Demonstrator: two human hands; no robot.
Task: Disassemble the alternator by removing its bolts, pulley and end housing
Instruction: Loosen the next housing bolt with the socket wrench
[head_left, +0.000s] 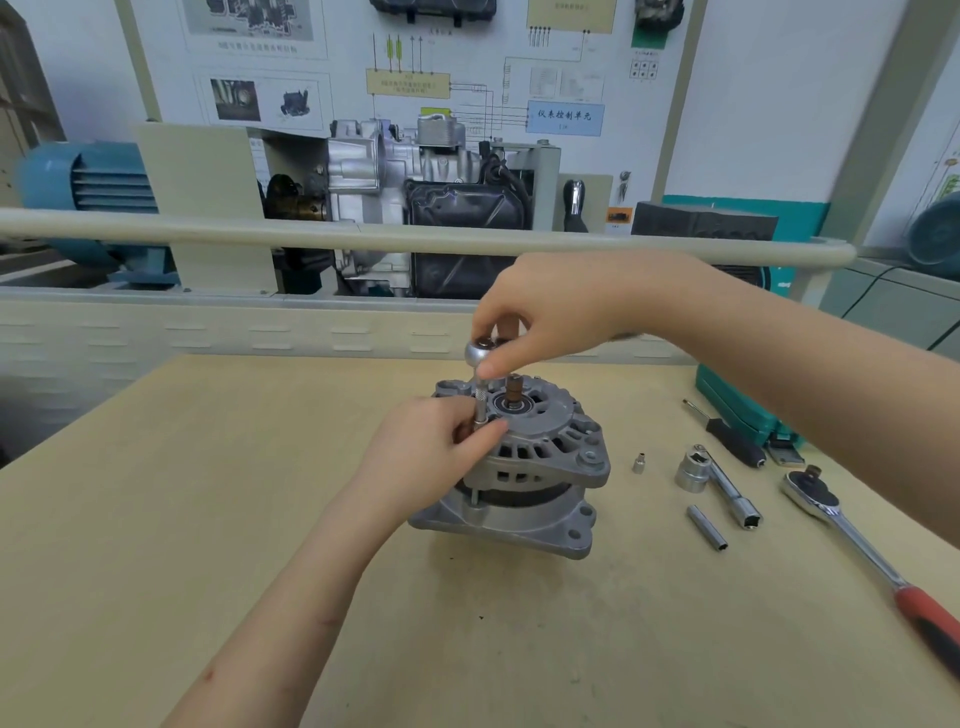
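On alternator, left hand pinching extension, right hand gripping ratchet head

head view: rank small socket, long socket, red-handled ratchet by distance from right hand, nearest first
From the right hand:
1. small socket, on the table just right of the alternator
2. long socket, lower and further right
3. red-handled ratchet, far right table edge

We cannot see the tip of the small ratchet or the bolt beneath it; our left hand covers them. Our right hand hides the ratchet's handle. The large ratchet runs off the right edge. The wall chart's small print is illegible.
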